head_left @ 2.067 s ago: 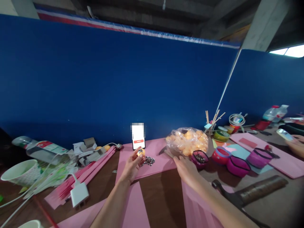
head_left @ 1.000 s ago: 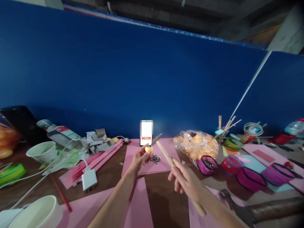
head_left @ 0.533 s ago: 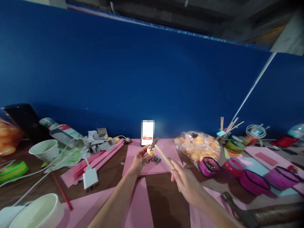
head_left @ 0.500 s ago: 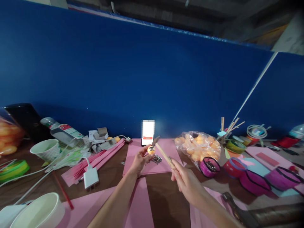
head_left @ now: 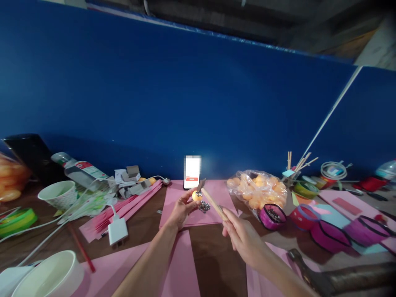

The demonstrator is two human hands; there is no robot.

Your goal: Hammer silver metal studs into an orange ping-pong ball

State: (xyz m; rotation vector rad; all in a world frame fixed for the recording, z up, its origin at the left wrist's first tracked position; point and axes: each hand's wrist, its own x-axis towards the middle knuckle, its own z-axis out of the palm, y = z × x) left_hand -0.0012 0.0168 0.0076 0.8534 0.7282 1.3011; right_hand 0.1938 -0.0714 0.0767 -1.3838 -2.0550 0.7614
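Note:
Between its fingertips, my left hand (head_left: 182, 209) grips a small yellow-orange ball (head_left: 196, 196), which looks like a ping-pong ball. Dark shiny metal bits show on its upper right side. My right hand (head_left: 239, 231) is wrapped round the wooden handle of a small hammer (head_left: 215, 204). The dark hammer head sits just above and right of the ball; whether they touch I cannot tell. Below the ball, a pile of small shiny metal pieces (head_left: 204, 207) lies on pink paper (head_left: 173, 202).
A phone (head_left: 192, 175) stands against the blue partition (head_left: 198, 90). Right of my hands are a clear bag of similar balls (head_left: 260, 189) and a purple bowl (head_left: 272, 218) of metal bits. A white charger (head_left: 118, 231) and a large hammer (head_left: 340, 280) lie nearer me.
The ball has turned in my left hand, so its metal bits now face up and right. The hammer head has shifted slightly toward the ball. Both grips stay the same.

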